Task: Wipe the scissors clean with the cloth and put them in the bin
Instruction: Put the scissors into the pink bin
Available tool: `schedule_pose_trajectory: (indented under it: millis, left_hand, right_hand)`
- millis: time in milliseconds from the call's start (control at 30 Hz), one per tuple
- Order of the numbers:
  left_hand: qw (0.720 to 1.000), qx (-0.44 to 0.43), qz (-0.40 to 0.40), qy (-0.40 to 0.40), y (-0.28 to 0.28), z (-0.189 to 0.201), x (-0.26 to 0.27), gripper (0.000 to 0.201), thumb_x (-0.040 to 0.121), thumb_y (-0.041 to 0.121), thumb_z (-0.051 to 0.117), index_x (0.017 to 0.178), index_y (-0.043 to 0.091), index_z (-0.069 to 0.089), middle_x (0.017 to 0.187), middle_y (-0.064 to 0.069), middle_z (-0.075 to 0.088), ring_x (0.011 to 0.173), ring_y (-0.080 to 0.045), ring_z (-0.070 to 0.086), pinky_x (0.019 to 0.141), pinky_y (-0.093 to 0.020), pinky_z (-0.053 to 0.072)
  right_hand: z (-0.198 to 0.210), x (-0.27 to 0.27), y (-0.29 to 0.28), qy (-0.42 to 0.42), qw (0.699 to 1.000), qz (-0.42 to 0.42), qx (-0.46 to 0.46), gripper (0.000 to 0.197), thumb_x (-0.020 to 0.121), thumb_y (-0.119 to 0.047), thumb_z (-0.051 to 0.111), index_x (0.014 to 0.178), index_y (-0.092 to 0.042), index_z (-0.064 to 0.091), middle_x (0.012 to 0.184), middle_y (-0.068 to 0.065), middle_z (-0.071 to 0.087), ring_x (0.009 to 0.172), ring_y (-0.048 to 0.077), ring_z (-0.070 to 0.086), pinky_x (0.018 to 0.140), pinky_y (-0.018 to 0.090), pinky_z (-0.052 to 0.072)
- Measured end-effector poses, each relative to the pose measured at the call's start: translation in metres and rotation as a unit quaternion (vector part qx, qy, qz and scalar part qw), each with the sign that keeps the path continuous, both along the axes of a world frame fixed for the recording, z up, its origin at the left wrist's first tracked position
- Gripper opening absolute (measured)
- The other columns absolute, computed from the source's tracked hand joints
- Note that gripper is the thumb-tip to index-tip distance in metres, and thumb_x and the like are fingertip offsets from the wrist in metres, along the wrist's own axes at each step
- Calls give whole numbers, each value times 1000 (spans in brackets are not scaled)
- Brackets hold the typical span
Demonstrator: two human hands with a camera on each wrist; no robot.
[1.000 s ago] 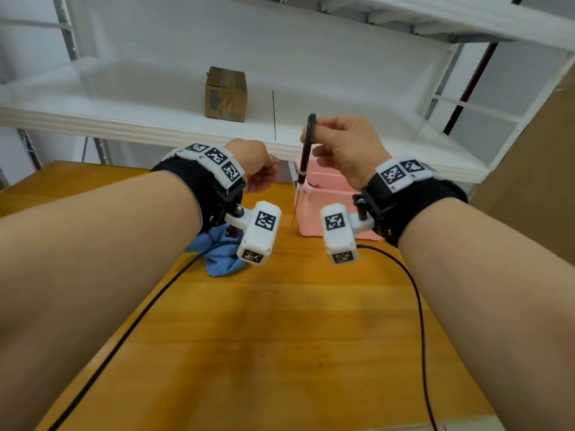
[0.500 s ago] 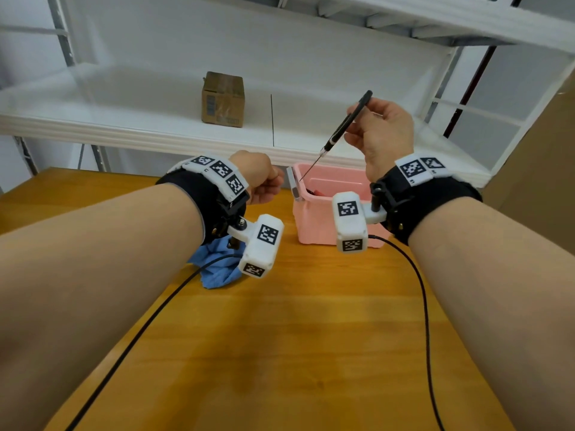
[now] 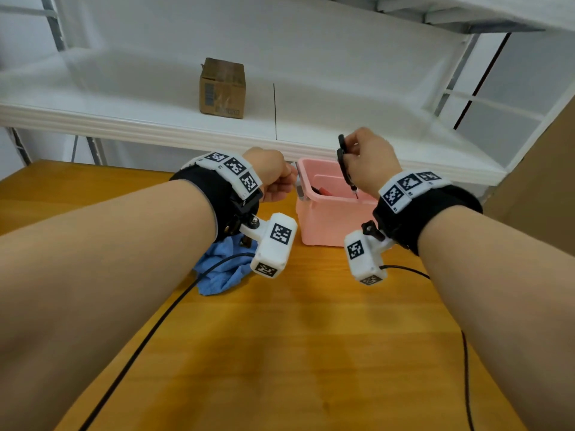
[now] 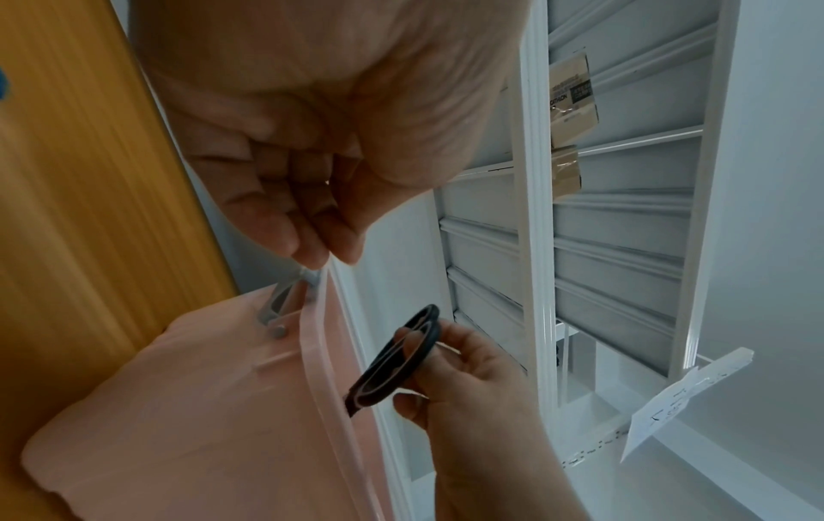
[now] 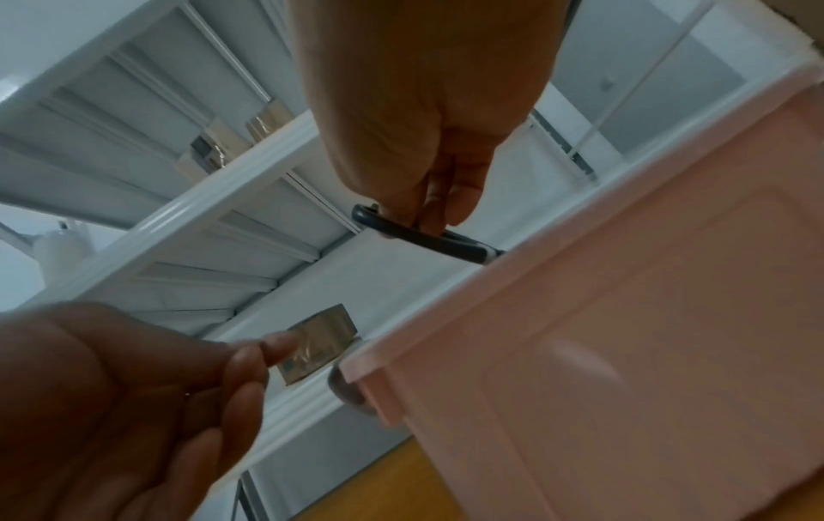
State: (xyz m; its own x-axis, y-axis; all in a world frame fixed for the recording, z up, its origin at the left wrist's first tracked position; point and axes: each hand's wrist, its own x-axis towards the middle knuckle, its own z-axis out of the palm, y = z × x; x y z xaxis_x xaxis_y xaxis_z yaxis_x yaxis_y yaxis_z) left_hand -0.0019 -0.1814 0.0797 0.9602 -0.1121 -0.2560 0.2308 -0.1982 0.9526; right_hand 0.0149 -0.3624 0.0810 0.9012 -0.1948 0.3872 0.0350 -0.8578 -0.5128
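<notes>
- Pink plastic bin (image 3: 329,223) stands on the wooden table (image 3: 311,353) at its far edge, just in front of the white shelf unit (image 3: 140,119); its top is uncovered.
- Right hand (image 3: 370,164) is above the bin's opening and grasps the scissors (image 3: 343,164) by their black handle loops, thumb and fingers pinching them.
- Scissors hang nearly upright, handles up, blades closed; the tip reaches down inside the bin below the rim. The left wrist view shows the loops (image 4: 397,356) just beyond the bin's rim (image 4: 330,387).
- Left hand (image 3: 273,178) is at the bin's left end, fingers curled, fingertips (image 4: 312,246) pinching the grey latch clip (image 4: 285,299) at the rim.
- Blue cloth (image 3: 222,270) lies crumpled on the table, left of the bin and apart from it, partly hidden under the left wrist; neither hand touches it.
- A red and black item (image 3: 323,191) lies inside the bin; its kind cannot be told.
- 1 cardboard box (image 3: 222,87) stands on the shelf behind the bin. Its label shows a barcode and, in the left wrist view, letters reading "CATHLON" (image 4: 561,98); the start of the word is cut off.
- A white paper tag (image 4: 677,398) hangs from the shelf unit; its writing is too small to read.
- Both wrists carry black bands with white square-coded markers; black cables (image 3: 140,343) run across the table.
</notes>
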Motion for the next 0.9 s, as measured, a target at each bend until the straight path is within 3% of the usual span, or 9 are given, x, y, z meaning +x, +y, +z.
schedule_pose_trajectory:
  millis: [167, 367, 467, 633, 900]
  left_hand:
    - [1000, -20, -4, -8, 0, -6, 12, 25, 99, 7, 45, 90, 11, 68, 78, -2, 62, 65, -12, 57, 67, -25, 51]
    - [1000, -9, -15, -23, -2, -8, 20, 25, 98, 4, 45, 93, 11, 68, 79, -3, 56, 63, -10, 51, 61, -23, 48]
    - [999, 0, -20, -28, -4, -11, 21, 24, 99, 5, 45, 102, 8, 69, 77, -3, 55, 63, -10, 49, 62, -23, 46]
    - [999, -6, -35, -30, -6, -17, 22, 25, 97, 3, 47, 104, 8, 70, 80, -4, 58, 65, -11, 51, 61, -23, 47]
    - [999, 3, -33, -32, -9, -20, 25, 26, 97, 2, 47, 107, 8, 71, 88, -7, 60, 71, -13, 53, 65, -25, 48]
  right_hand:
    - [-11, 6, -9, 73, 994, -28, -70, 27, 96, -15, 58, 122, -8, 58, 116, 14, 66, 107, 33, 61, 89, 37, 51]
    - [-15, 12, -11, 145, 979, -32, -139, 29, 94, -15, 64, 121, -7, 62, 118, 14, 67, 108, 32, 62, 91, 36, 51]
    - [-17, 14, -10, 186, 973, -24, -133, 29, 93, -16, 68, 122, -12, 64, 119, 9, 67, 108, 28, 63, 87, 31, 47]
    - [-14, 16, -7, 222, 966, -17, -129, 35, 93, -14, 69, 128, -13, 65, 126, 9, 65, 114, 28, 61, 96, 32, 47]
    - [-21, 23, -9, 226, 969, -21, -101, 33, 97, -1, 55, 122, -17, 71, 125, 6, 66, 111, 24, 61, 92, 31, 48]
